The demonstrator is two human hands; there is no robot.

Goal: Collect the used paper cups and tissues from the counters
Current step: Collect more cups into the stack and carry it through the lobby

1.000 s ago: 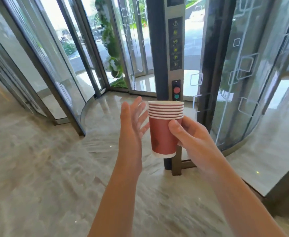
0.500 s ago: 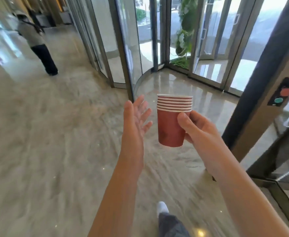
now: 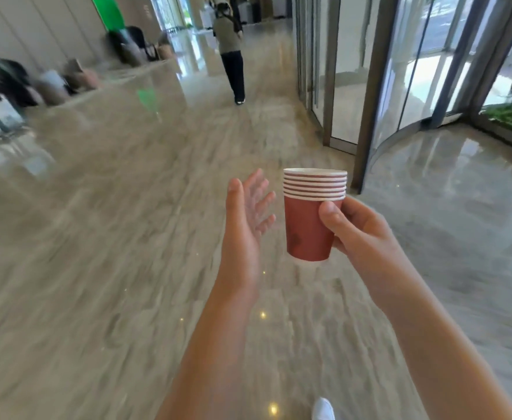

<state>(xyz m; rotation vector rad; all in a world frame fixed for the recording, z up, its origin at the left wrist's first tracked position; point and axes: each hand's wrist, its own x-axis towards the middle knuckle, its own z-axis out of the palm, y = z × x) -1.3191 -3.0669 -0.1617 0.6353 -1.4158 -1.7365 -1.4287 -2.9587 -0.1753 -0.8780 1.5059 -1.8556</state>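
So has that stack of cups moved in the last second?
Yes. The cups, gripped by the right hand, were carried leftwards: the revolving door, earlier right behind them, now stands off to their right.

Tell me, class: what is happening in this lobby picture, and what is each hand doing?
A person is walking across a polished marble floor carrying a nested stack of red paper cups. The right hand grips the stack upright, thumb across its front. The left hand hangs beside it, fingers spread, holding nothing and apart from the cups. Another person walks away ahead, and a revolving glass door stands to the right. No tissues show.
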